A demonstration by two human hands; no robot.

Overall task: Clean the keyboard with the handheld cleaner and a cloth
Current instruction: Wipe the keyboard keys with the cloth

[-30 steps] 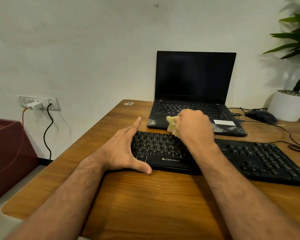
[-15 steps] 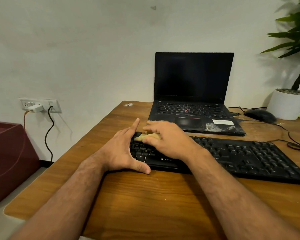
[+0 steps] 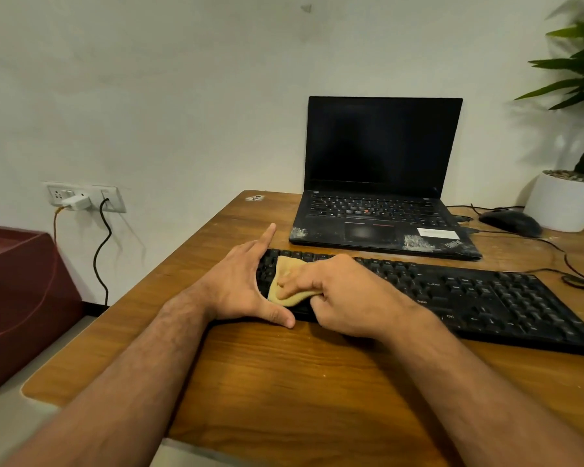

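Observation:
A black keyboard (image 3: 469, 298) lies across the wooden desk (image 3: 300, 382). My left hand (image 3: 240, 284) braces its left end, index finger along the far corner and thumb against the near edge. My right hand (image 3: 344, 294) presses a small yellow cloth (image 3: 287, 281) flat onto the leftmost keys, fingers spread over it. No handheld cleaner is in view.
An open black laptop (image 3: 381, 197) with a dark screen stands behind the keyboard. A black mouse (image 3: 509, 222), cables (image 3: 567, 261) and a white plant pot (image 3: 563, 200) sit at the back right. A wall socket (image 3: 81, 197) and a dark red box (image 3: 21, 298) are to the left.
My right hand moved the cloth from the keyboard's far edge near the laptop leftward and down onto the leftmost keys. My left hand stayed in place on the keyboard's left end.

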